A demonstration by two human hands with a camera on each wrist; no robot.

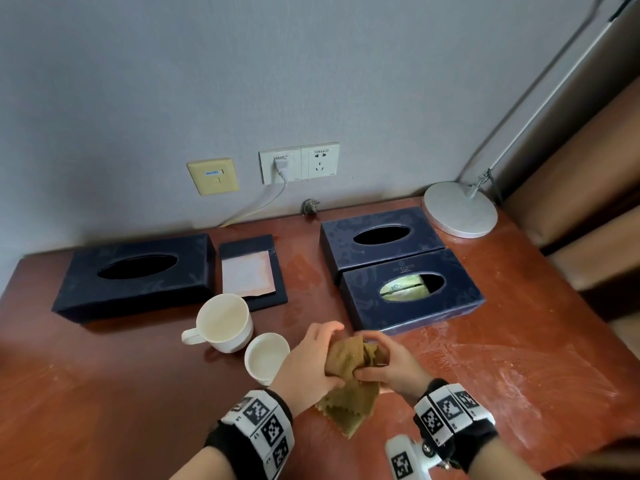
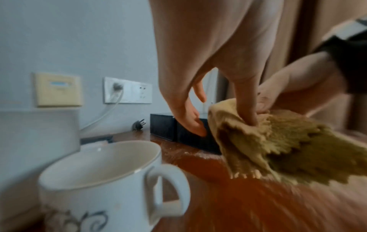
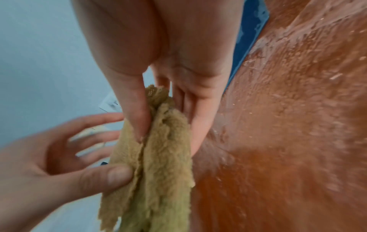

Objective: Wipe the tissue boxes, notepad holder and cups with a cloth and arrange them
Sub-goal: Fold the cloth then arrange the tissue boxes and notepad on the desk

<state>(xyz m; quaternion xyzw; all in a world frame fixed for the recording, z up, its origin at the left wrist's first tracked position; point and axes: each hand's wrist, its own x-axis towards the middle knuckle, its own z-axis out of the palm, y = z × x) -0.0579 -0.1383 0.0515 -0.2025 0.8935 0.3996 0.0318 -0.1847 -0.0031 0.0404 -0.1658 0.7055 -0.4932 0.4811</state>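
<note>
Both hands hold a crumpled olive-tan cloth (image 1: 349,375) above the table's front centre. My left hand (image 1: 322,355) grips its left side, the thumb pressed into the cloth (image 2: 278,141). The right hand (image 1: 375,356) pinches the cloth (image 3: 158,157) between thumb and fingers. A white mug (image 1: 223,322) and a smaller white cup (image 1: 266,356) stand just left of my hands; the cup (image 2: 99,180) fills the left wrist view. One dark blue tissue box (image 1: 135,271) lies at the left, with the notepad holder (image 1: 251,271) beside it. Two more tissue boxes (image 1: 381,237) (image 1: 412,292) lie together at the right.
The red-brown table (image 1: 519,358) shows wet streaks on its right half. A lamp base (image 1: 460,209) stands at the back right corner. Wall sockets (image 1: 299,162) with a white cable, and a loose plug (image 1: 310,206), sit at the back edge. A brown padded surface (image 1: 588,202) borders the right.
</note>
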